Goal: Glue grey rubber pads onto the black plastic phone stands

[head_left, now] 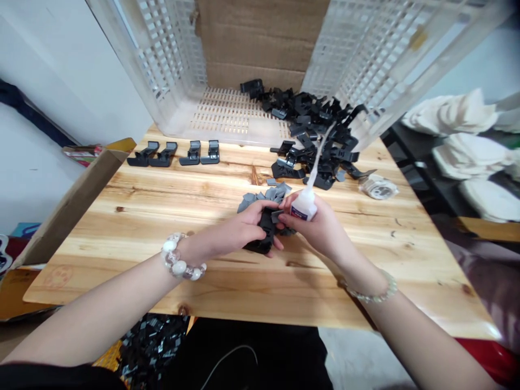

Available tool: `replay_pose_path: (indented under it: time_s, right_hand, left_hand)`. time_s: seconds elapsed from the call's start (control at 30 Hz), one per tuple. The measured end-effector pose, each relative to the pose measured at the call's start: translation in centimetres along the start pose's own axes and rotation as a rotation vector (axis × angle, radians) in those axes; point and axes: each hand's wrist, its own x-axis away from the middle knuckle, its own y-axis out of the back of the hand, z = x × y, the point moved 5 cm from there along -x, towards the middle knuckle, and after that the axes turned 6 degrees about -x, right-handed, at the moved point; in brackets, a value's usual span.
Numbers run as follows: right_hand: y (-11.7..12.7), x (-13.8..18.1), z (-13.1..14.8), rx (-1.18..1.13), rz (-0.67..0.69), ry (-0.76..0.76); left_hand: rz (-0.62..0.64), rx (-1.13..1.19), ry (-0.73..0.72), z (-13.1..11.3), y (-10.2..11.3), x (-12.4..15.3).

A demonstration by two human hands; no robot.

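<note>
My left hand (239,228) is closed around a black plastic part (260,245) above the middle of the wooden table. In my right hand (327,227) is a white glue bottle (304,203) with a long thin nozzle pointing up and away. The thumb and fingertips of that same hand pinch a small grey pad (277,216) against or just over the black part; whether it touches is unclear. Behind and partly under both hands lies a heap of grey pads (252,197).
Several black parts (189,153) stand in a row at the back left. A large white crate (170,122) on its side spills a pile of black parts (309,116) onto the table. A wrapped roll (378,187) lies at right. Below the front edge is a container of small black pieces (152,344).
</note>
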Motion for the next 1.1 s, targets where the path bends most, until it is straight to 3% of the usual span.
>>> replay_pose_path:
  time_s: [0.33, 0.5, 0.77, 0.97, 1.1]
  right_hand:
    - [0.3, 0.1, -0.6, 0.002, -0.026, -0.115]
    - [0.1, 0.2, -0.6, 0.007, -0.006, -0.113]
    - [0.0, 0.1, -0.4, -0.177, 0.039, -0.065]
    - [-1.6, 0.7, -1.5, -0.32, 0.189, -0.125]
    - [-1.6, 1.1, -1.8, -0.206, 0.15, -0.131]
  left_hand:
    - [0.029, 0.054, 0.0, -0.1, 0.0, -0.1]
    - [0.024, 0.024, -0.05, 0.1, -0.3, -0.3]
    - [-0.111, -0.122, -0.206, -0.6, -0.1, 0.0]
    - [-0.119, -0.217, -0.28, -0.4, -0.6, 0.3]
    - [-0.113, -0.214, -0.321, -0.2, -0.6, 0.1]
